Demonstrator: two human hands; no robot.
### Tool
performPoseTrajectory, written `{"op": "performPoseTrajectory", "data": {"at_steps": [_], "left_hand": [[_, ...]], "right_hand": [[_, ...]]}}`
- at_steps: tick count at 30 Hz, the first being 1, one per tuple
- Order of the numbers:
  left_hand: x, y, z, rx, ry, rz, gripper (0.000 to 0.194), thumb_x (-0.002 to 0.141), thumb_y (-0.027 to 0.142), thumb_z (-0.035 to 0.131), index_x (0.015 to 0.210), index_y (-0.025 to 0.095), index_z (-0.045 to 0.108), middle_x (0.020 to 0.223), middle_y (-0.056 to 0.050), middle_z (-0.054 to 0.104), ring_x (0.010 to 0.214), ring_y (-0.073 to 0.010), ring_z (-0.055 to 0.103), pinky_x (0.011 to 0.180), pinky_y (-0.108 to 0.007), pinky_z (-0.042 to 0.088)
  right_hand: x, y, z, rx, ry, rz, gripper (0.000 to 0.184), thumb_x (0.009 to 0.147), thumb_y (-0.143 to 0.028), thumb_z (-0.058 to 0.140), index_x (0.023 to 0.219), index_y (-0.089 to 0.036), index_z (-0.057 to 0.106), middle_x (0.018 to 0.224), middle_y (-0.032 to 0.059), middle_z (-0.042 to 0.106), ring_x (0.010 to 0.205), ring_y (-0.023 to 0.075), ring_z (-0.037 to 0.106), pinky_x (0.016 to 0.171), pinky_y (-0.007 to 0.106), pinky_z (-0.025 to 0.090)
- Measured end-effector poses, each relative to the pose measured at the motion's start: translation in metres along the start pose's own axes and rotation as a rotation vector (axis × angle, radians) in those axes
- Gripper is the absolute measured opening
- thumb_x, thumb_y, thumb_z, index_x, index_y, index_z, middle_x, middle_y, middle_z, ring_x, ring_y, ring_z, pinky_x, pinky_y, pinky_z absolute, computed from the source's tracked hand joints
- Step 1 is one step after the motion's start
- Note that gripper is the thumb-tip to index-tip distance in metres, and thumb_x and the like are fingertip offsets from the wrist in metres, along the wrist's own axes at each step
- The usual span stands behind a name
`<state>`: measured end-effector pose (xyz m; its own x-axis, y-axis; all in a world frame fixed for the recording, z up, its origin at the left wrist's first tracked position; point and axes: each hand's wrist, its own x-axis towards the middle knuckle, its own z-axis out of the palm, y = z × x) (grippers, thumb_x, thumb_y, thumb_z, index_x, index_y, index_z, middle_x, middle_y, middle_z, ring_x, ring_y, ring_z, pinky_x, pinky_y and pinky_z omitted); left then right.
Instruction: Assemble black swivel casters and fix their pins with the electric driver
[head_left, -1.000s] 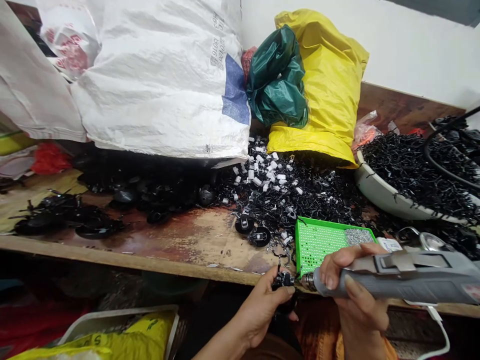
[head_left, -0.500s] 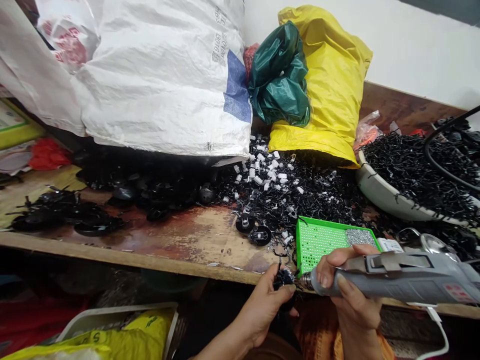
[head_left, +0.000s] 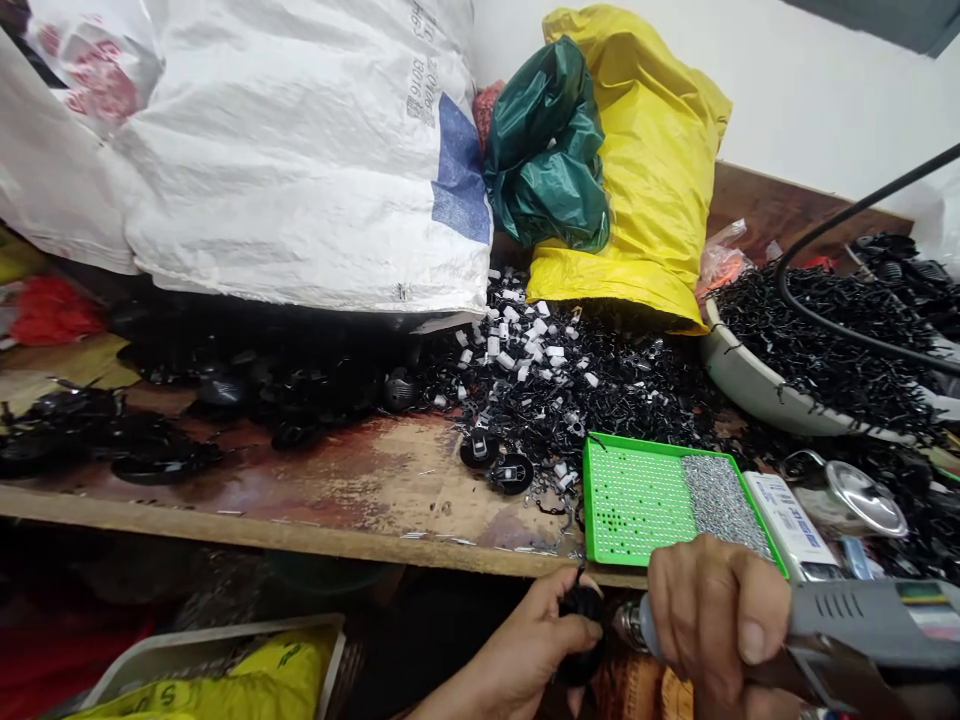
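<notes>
My left hand (head_left: 541,640) grips a black plastic part (head_left: 581,625) just in front of the table edge; its far side is hidden by the fingers. Wrapped round a grey electric screwdriver (head_left: 855,620) is my right hand (head_left: 712,620). The metal tip of the tool points left, close to the black part; I cannot tell whether they touch. Behind my hands lies a green perforated tray (head_left: 637,500) with many small silver screws (head_left: 727,505) at its right end. Two round black parts (head_left: 510,473) with metal pieces on them rest left of the tray.
A heap of small black and white pieces (head_left: 525,345) spreads below a yellow bag (head_left: 652,180) and a white sack (head_left: 300,150). At the right stands a basin (head_left: 731,365) piled with black parts, a black cable (head_left: 825,225) arching over it. A bin (head_left: 217,635) sits below the table.
The screwdriver has rolled in my right hand, whose knuckles now face up, and has shifted lower. My left hand with the black part is slightly lower. More of the tray shows.
</notes>
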<state>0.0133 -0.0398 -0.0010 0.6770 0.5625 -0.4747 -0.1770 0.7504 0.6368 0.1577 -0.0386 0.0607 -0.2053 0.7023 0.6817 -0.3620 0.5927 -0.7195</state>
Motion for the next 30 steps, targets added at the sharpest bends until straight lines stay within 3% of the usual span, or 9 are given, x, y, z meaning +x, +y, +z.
{"op": "performPoseTrajectory", "data": {"at_steps": [2, 7, 10, 14, 22, 30], "left_hand": [[0.002, -0.001, -0.001, -0.021, -0.018, 0.001, 0.016, 0.057, 0.010, 0.052, 0.071, 0.017, 0.048, 0.054, 0.005, 0.044, 0.040, -0.0068, 0.041, 0.028, -0.014, 0.031], [0.005, 0.000, -0.007, 0.011, 0.024, 0.009, 0.022, 0.056, 0.010, 0.058, 0.074, 0.017, 0.047, 0.057, 0.006, 0.045, 0.048, -0.0097, 0.048, 0.036, -0.019, 0.043], [0.007, 0.002, -0.007, 0.027, 0.020, -0.011, 0.023, 0.055, 0.010, 0.057, 0.075, 0.017, 0.047, 0.056, 0.006, 0.044, 0.049, -0.0116, 0.051, 0.037, -0.021, 0.043], [0.008, 0.003, -0.006, 0.026, -0.012, 0.006, 0.023, 0.057, 0.011, 0.055, 0.079, 0.017, 0.049, 0.056, 0.005, 0.046, 0.046, -0.0102, 0.050, 0.037, -0.020, 0.043], [0.008, 0.004, -0.006, -0.009, -0.008, 0.015, 0.027, 0.058, 0.011, 0.058, 0.083, 0.017, 0.050, 0.060, 0.004, 0.048, 0.052, -0.0117, 0.052, 0.039, -0.021, 0.045], [0.010, 0.003, -0.006, -0.064, 0.016, 0.063, 0.021, 0.062, 0.017, 0.063, 0.076, 0.017, 0.047, 0.060, 0.004, 0.048, 0.050, -0.0104, 0.051, 0.040, -0.022, 0.046]], "right_hand": [[0.000, -0.001, -0.008, 0.011, 0.021, -0.011, 0.021, 0.069, -0.028, 0.060, 0.088, -0.029, 0.051, 0.039, -0.0116, 0.051, 0.022, 0.0041, 0.041, 0.027, 0.013, 0.037], [0.002, 0.014, -0.023, -0.145, 0.472, 0.142, 0.035, 0.069, -0.015, 0.060, 0.099, -0.028, 0.048, 0.078, -0.0015, 0.063, 0.044, 0.0094, 0.055, 0.038, 0.024, 0.045], [0.002, 0.031, -0.026, -0.220, 0.593, 0.179, 0.037, 0.069, -0.011, 0.059, 0.100, -0.026, 0.047, 0.083, -0.0013, 0.061, 0.052, 0.0102, 0.055, 0.046, 0.027, 0.046], [0.000, 0.045, -0.028, -0.254, 0.626, 0.179, 0.037, 0.070, -0.014, 0.058, 0.102, -0.025, 0.044, 0.083, -0.0014, 0.060, 0.051, 0.0100, 0.053, 0.048, 0.028, 0.045], [-0.004, 0.047, -0.026, -0.260, 0.634, 0.190, 0.038, 0.069, -0.012, 0.058, 0.101, -0.026, 0.044, 0.084, -0.0021, 0.060, 0.051, 0.0104, 0.054, 0.048, 0.029, 0.044], [0.010, 0.014, -0.013, -0.222, 0.647, 0.048, 0.034, 0.070, -0.018, 0.057, 0.101, -0.028, 0.046, 0.080, -0.0019, 0.059, 0.047, 0.0103, 0.050, 0.044, 0.030, 0.043]]}}
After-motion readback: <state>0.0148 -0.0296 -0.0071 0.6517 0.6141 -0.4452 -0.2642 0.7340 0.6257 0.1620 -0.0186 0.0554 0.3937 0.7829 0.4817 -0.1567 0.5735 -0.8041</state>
